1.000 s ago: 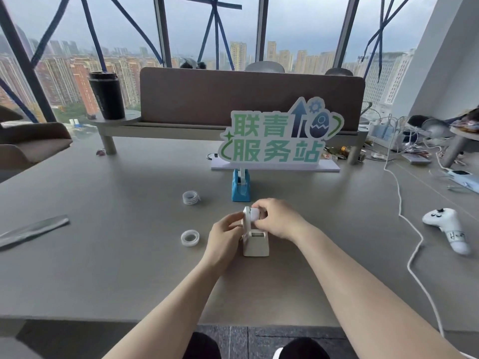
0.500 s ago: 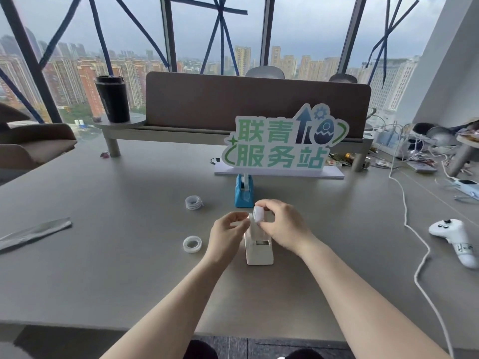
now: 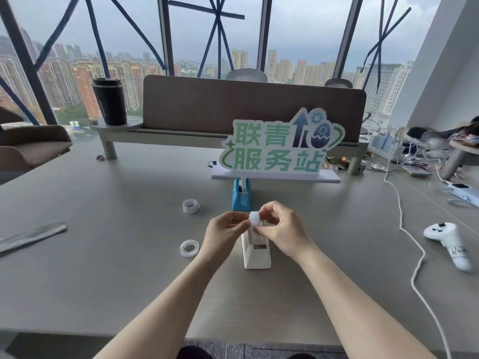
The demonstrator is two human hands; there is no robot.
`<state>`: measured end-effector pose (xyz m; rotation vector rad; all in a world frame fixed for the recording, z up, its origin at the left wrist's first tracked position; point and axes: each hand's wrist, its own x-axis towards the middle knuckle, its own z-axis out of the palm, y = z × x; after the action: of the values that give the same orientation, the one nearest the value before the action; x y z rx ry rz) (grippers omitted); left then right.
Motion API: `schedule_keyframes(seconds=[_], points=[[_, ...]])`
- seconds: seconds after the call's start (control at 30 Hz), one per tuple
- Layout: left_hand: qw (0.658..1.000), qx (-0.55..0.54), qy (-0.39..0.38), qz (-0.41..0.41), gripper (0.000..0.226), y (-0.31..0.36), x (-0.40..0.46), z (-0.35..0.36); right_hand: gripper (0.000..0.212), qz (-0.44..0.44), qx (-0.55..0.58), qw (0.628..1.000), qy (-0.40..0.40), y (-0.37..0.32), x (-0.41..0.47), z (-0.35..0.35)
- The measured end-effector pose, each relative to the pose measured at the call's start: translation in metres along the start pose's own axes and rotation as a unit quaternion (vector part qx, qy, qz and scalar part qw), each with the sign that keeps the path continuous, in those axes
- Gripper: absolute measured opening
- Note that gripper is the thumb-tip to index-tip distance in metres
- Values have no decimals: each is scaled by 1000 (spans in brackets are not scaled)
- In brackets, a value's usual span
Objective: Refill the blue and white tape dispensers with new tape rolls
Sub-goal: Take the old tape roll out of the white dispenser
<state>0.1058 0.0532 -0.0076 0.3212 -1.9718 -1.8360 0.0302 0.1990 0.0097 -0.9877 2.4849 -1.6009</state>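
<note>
A white tape dispenser (image 3: 256, 255) stands on the grey table (image 3: 103, 255) just below my hands. My right hand (image 3: 280, 229) pinches a small white tape roll (image 3: 254, 219) above the dispenser's far end. My left hand (image 3: 225, 233) touches the roll's left side with its fingertips. A blue tape dispenser (image 3: 241, 195) stands behind, in front of the sign. Two clear tape rolls lie to the left: one flat roll (image 3: 189, 248) near my left hand, and another roll (image 3: 191, 206) farther back.
A green and white sign (image 3: 280, 149) on a white base stands behind the blue dispenser. A white game controller (image 3: 448, 242) and a white cable (image 3: 412, 244) lie at the right. A silver strip (image 3: 31, 237) lies at the left, a black cup (image 3: 110, 101) on the shelf.
Both hands have lifted the white roll up off the white dispenser. My left hand has left the dispenser's side and now meets the roll.
</note>
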Motion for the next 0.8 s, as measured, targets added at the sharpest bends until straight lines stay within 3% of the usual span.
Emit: schedule_keyframes(seconds=[0.4, 0.57, 0.67, 0.73, 0.8], points=[[998, -56, 1, -26, 15, 12, -5, -11, 18, -11, 91, 996, -4, -20, -1, 4], [995, -89, 2, -31, 5, 22, -7, -21, 16, -13, 213, 977, 6, -34, -1, 15], [996, -86, -7, -26, 15, 25, -5, -35, 12, -10, 245, 969, -7, -42, 0, 21], [996, -89, -4, -26, 19, 25, -6, -47, 13, 5, 245, 970, -1, -45, 4, 24], [995, -95, 33, -27, 21, 21, -7, -63, 15, 0, 168, 986, 3, -47, 8, 32]])
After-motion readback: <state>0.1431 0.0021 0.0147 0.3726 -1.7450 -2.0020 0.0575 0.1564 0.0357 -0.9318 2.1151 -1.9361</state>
